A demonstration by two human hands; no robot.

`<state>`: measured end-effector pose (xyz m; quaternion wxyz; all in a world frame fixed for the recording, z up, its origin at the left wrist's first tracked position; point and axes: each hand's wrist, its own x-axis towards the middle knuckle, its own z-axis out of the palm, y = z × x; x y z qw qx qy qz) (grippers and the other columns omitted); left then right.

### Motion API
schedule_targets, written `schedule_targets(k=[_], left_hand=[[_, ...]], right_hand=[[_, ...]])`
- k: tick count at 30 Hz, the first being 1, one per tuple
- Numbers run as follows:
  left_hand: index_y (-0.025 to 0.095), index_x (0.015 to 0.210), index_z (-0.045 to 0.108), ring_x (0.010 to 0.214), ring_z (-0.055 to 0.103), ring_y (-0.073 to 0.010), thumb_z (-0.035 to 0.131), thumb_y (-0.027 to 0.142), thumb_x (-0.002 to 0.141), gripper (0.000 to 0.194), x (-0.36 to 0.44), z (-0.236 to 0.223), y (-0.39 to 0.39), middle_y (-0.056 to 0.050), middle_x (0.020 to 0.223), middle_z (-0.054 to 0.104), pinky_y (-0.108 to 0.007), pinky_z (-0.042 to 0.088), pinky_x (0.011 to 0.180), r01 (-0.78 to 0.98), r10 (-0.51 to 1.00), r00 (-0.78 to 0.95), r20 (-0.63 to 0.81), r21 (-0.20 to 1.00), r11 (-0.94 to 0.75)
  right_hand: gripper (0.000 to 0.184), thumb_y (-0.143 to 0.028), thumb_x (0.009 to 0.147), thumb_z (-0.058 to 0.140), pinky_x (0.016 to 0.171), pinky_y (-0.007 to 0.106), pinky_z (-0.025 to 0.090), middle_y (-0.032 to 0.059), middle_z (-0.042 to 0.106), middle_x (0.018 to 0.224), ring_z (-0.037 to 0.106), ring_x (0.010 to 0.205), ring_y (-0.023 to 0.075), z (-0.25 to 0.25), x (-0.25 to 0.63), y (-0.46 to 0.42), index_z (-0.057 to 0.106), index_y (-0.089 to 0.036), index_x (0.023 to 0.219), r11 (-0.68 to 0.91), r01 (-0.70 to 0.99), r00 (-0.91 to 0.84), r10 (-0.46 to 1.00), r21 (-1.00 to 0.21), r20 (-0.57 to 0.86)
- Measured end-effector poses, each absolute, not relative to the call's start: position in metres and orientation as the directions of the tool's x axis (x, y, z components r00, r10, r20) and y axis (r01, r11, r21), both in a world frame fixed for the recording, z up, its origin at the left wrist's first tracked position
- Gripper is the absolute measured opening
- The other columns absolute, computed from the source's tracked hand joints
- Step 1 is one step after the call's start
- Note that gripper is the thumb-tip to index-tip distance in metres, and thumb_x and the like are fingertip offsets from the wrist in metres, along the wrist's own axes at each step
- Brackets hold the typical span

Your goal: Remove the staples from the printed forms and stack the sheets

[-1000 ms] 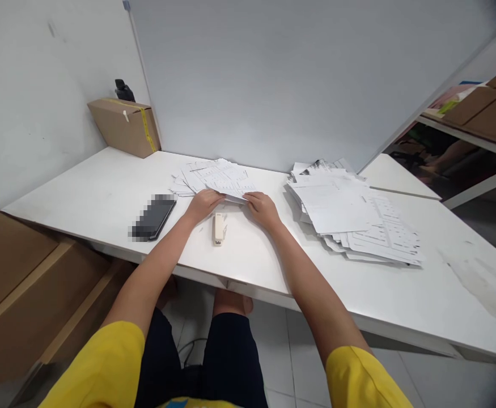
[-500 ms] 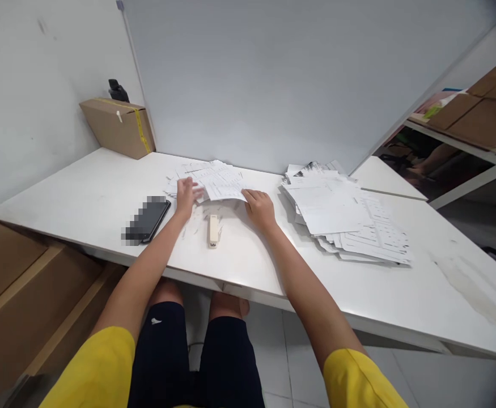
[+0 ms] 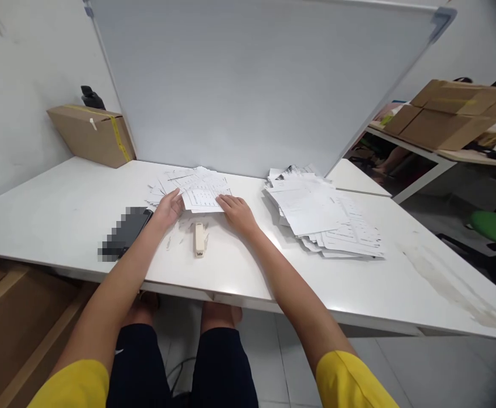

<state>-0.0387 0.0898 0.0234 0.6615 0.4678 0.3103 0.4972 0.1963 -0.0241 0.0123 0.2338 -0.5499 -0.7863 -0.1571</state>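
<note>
A printed sheet of paper is held by its two sides, its near edge slightly raised off the white table. My left hand grips the left edge, thumb on top. On the right edge, my right hand has its fingers laid over the paper, its thumb hidden. Whether more than one sheet is held, I cannot tell. Behind it spreads a loose pile of papers. A cream stapler lies just in front of the sheet, with small scraps or staples scattered about it.
To the right rises a large uneven stack of papers. A dark phone-like device, partly blurred out, lies by my left forearm. At the back stand a cardboard box and a whiteboard. Cardboard sits below the table's left edge.
My left hand came off the paper, then took its left edge again. The sheet now lies turned with its print towards me. The camera view has swung to the right.
</note>
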Motion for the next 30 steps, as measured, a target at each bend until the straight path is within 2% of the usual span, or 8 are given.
schedule_targets(k=[7, 11, 14, 17, 21, 25, 28, 30], left_hand=[[0.020, 0.100, 0.066, 0.091, 0.076, -0.0220, 0.069, 0.048, 0.091, 0.029, -0.037, 0.024, 0.087, -0.008, 0.093, 0.077, -0.032, 0.064, 0.077, -0.391, 0.960, 0.241, -0.141, 0.891, 0.229], [0.019, 0.104, 0.068, 0.094, 0.076, -0.0250, 0.054, 0.062, 0.096, 0.046, -0.040, 0.028, 0.084, -0.011, 0.099, 0.078, -0.035, 0.064, 0.076, -0.370, 0.939, 0.332, -0.092, 0.903, 0.219], [0.017, 0.105, 0.071, 0.103, 0.076, -0.0312, 0.068, 0.051, 0.090, 0.038, -0.036, 0.028, 0.077, -0.013, 0.102, 0.079, -0.042, 0.065, 0.086, -0.309, 0.923, 0.379, -0.061, 0.932, 0.189], [0.014, 0.098, 0.073, 0.106, 0.075, -0.0349, 0.081, 0.033, 0.077, 0.030, -0.031, 0.025, 0.072, -0.014, 0.096, 0.080, -0.047, 0.063, 0.093, -0.298, 0.947, 0.313, -0.067, 0.940, 0.165], [0.015, 0.093, 0.073, 0.109, 0.074, -0.0354, 0.085, 0.029, 0.069, 0.030, -0.032, 0.029, 0.074, -0.012, 0.093, 0.081, -0.047, 0.062, 0.097, -0.349, 0.964, 0.262, 0.040, 0.935, 0.056], [0.018, 0.101, 0.075, 0.118, 0.071, -0.0343, 0.086, 0.034, 0.069, 0.038, -0.036, 0.038, 0.075, -0.010, 0.102, 0.081, -0.046, 0.061, 0.100, -0.368, 0.947, 0.280, 0.157, 0.929, -0.045], [0.019, 0.110, 0.074, 0.125, 0.067, -0.0355, 0.088, 0.042, 0.068, 0.049, -0.038, 0.041, 0.072, -0.011, 0.108, 0.080, -0.048, 0.058, 0.104, -0.383, 0.921, 0.298, 0.252, 0.915, -0.126], [0.020, 0.113, 0.074, 0.126, 0.066, -0.0367, 0.089, 0.046, 0.067, 0.055, -0.039, 0.040, 0.071, -0.011, 0.108, 0.080, -0.049, 0.057, 0.106, -0.369, 0.899, 0.329, 0.290, 0.916, -0.160]], right_hand=[[0.049, -0.007, 0.094, 0.041, 0.097, 0.040, 0.047, 0.0142, 0.067, 0.138, 0.059, 0.127, 0.0280, 0.012, 0.196, -0.025, 0.061, -0.017, 0.138, 0.295, 0.954, -0.218, 0.812, -0.058, 0.541], [0.050, -0.005, 0.095, 0.039, 0.098, 0.041, 0.047, 0.0139, 0.067, 0.139, 0.058, 0.129, 0.0281, 0.010, 0.192, -0.023, 0.061, -0.017, 0.138, 0.308, 0.950, -0.236, 0.819, -0.055, 0.523], [0.050, -0.007, 0.097, 0.038, 0.099, 0.041, 0.046, 0.0138, 0.065, 0.142, 0.056, 0.132, 0.0276, 0.010, 0.191, -0.022, 0.059, -0.018, 0.140, 0.343, 0.938, -0.272, 0.811, -0.044, 0.519], [0.041, -0.020, 0.101, 0.044, 0.101, 0.041, 0.045, 0.0141, 0.065, 0.141, 0.057, 0.131, 0.0282, 0.009, 0.191, -0.023, 0.060, -0.017, 0.139, 0.362, 0.928, -0.272, 0.823, -0.090, 0.499], [0.049, -0.051, 0.100, 0.053, 0.106, 0.044, 0.045, 0.0134, 0.068, 0.137, 0.060, 0.127, 0.0297, 0.005, 0.195, -0.024, 0.063, -0.020, 0.136, 0.384, 0.880, -0.196, 0.831, -0.282, 0.521], [0.059, -0.060, 0.100, 0.044, 0.115, 0.049, 0.041, 0.0138, 0.062, 0.146, 0.054, 0.136, 0.0296, -0.005, 0.205, -0.017, 0.057, -0.022, 0.144, 0.313, 0.766, 0.092, 0.810, -0.561, 0.579], [0.074, -0.065, 0.095, 0.050, 0.110, 0.050, 0.047, 0.0167, 0.053, 0.153, 0.053, 0.137, 0.0301, -0.016, 0.215, -0.002, 0.040, -0.024, 0.155, 0.246, 0.549, 0.337, 0.809, -0.799, 0.481], [0.080, -0.065, 0.089, 0.057, 0.102, 0.049, 0.053, 0.0178, 0.059, 0.144, 0.059, 0.129, 0.0293, -0.022, 0.221, 0.008, 0.036, -0.023, 0.155, 0.246, 0.360, 0.383, 0.841, -0.900, 0.382]])
